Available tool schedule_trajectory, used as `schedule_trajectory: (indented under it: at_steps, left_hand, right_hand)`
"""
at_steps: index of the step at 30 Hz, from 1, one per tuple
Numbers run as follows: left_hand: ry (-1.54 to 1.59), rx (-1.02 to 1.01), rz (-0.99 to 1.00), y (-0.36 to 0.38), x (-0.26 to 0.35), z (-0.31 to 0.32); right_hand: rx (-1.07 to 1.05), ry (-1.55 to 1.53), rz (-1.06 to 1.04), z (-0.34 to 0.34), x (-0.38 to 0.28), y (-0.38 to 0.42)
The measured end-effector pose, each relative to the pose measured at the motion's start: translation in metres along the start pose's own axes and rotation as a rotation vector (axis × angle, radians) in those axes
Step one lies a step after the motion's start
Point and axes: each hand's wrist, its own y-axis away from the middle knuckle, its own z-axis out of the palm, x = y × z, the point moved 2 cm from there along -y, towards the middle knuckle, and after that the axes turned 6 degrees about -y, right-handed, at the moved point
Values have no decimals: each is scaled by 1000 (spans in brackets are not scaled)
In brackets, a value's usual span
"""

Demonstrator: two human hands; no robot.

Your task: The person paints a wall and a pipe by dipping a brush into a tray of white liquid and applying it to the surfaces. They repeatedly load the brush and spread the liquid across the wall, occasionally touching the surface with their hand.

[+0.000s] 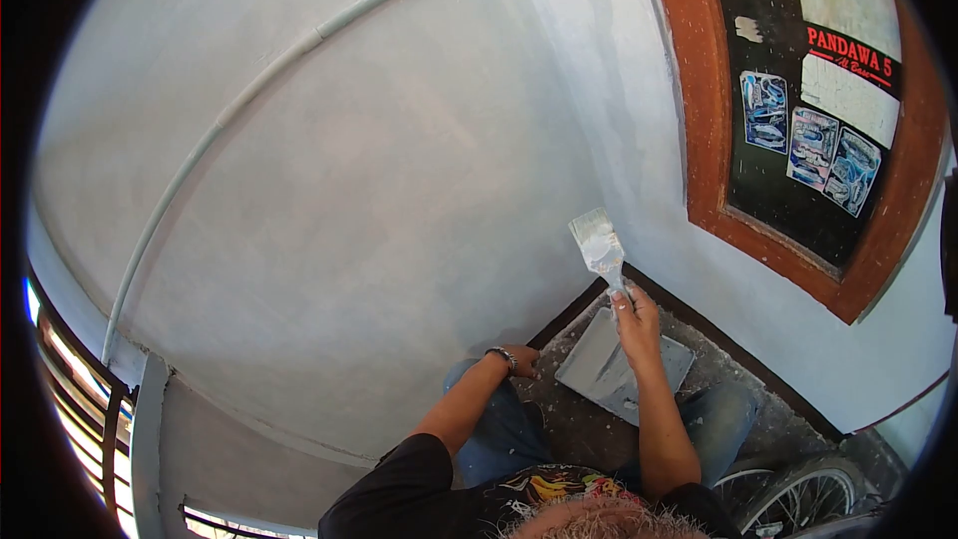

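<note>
My right hand (636,314) is wrapped round the handle of a paint brush (601,245), whose pale, paint-coated bristles point up towards the wall corner. Below that hand, a grey paint tray (596,364) lies on the floor, partly covered by my right forearm. My left hand (523,360) rests by my left knee, left of the tray, with a bracelet at the wrist. Its fingers are too small to make out clearly.
A grey-white wall (349,190) with a curved pipe (220,125) fills the left and middle. At right is a brown-framed window (704,90) with stickers. A bicycle wheel (803,499) stands at the lower right. Railings (85,399) are at the far left.
</note>
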Motion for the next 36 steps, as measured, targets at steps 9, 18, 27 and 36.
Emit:
schedule_trajectory:
  at_steps: [9,18,27,36]
  left_hand:
    - [5,-31,-19,10,6,-9]
    - [20,-1,-32,14,9,-13]
    - [52,85,-29,33,39,-42]
    - [83,152,7,69,56,-58]
  right_hand:
    - [11,-41,13,-1,-1,-1]
    - [-3,36,-27,0,5,-3]
    - [36,219,-83,3,43,-10]
    - [-182,456,-36,17,13,7]
